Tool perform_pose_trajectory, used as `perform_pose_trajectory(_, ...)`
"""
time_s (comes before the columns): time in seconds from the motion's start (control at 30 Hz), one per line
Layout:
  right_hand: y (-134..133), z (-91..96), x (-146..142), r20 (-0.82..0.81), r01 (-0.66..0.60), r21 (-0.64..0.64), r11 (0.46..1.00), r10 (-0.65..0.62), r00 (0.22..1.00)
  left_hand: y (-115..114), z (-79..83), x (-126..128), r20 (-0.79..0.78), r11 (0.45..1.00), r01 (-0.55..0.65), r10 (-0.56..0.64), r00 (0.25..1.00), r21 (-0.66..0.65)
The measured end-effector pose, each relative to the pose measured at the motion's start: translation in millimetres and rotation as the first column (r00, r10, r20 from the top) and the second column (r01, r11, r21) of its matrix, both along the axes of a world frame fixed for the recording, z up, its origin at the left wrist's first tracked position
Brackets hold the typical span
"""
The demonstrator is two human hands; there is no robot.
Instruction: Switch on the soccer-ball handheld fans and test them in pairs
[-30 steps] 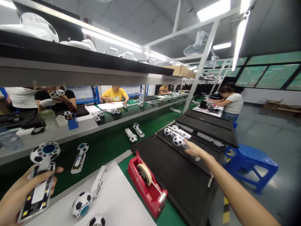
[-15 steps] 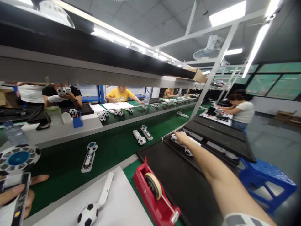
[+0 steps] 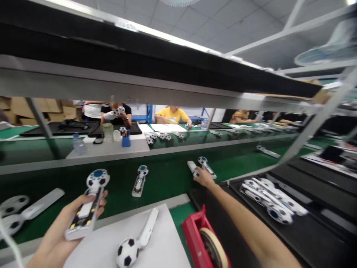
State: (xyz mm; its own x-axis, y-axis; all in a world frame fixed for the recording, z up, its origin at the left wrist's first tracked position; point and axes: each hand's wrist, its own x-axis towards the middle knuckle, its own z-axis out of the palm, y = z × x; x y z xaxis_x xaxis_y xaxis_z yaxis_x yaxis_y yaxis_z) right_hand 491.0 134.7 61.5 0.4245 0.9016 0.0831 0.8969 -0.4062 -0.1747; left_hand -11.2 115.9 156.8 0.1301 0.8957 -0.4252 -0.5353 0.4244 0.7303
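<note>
In my left hand (image 3: 60,227) is a football-patterned handheld fan (image 3: 83,216), its handle uncovered so a white block and circuit board show. My right hand (image 3: 205,177) reaches over the green belt, its fingers closed around the football head of a white-handled fan (image 3: 192,167). Right beside that one lies an open-handled fan (image 3: 211,170). Another open fan (image 3: 138,185) rests on the belt between my hands. On the white sheet (image 3: 164,238) before me sits a fan with a closed white handle (image 3: 128,252).
A red tape dispenser (image 3: 193,238) stands right of the sheet. Several fans (image 3: 267,197) are piled in a black tray (image 3: 312,238) at right. More fans (image 3: 41,204) lie at far left. Co-workers (image 3: 173,113) sit across the belt, and a shelf (image 3: 167,85) crosses overhead.
My right hand has moved left from the fans in the black tray to a fan on the belt. The view has turned left, showing more of my left hand with its fan.
</note>
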Motion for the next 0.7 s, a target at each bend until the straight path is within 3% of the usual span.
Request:
perform_pose_trajectory(0.1, -7, 40.6, -5, 0.0, 0.05, 0.141, 0.989, -0.05, 0.999, -3, 9.6, -3, 0.112, 0.999, -0.014, 0.017, 0.994, -0.031)
perform_pose_trajectory(0.2, -32, 83.6, -5, -0.034, 0.127, 0.253, 0.959, -0.123, 0.992, -6, 19.5, -2, 0.149, 0.993, -0.108, 0.115, 0.982, -0.056)
perform_pose_trajectory(0.3, -73, 100.6, -4, -0.085, 0.197, 0.268, 0.943, -0.181, 0.98, -10, 25.0, -3, 0.213, 0.985, -0.168, 0.171, 0.962, -0.032)
perform_pose_trajectory(0.37, -101, 92.3, -3, -0.133, 0.202, 0.205, 0.958, -0.178, 0.975, -13, 26.4, -7, 0.255, 0.985, -0.174, 0.17, 0.952, -0.006)
perform_pose_trajectory(0.47, -136, 59.4, -3, -0.23, 0.203, 0.124, 0.971, -0.171, 0.958, -18, 28.6, -14, 0.267, 0.987, -0.158, 0.141, 0.953, 0.043)
perform_pose_trajectory(0.6, -172, 8.2, -17, -0.383, 0.252, 0.108, 0.962, -0.194, 0.903, -30, 35.8, -22, 0.156, 0.978, -0.059, 0.027, 0.987, 0.201)
perform_pose_trajectory(0.7, -192, -14.6, -34, -0.465, 0.297, 0.088, 0.951, -0.224, 0.856, -40, 43.2, -27, 0.093, 0.961, 0.007, -0.034, 0.995, 0.277)
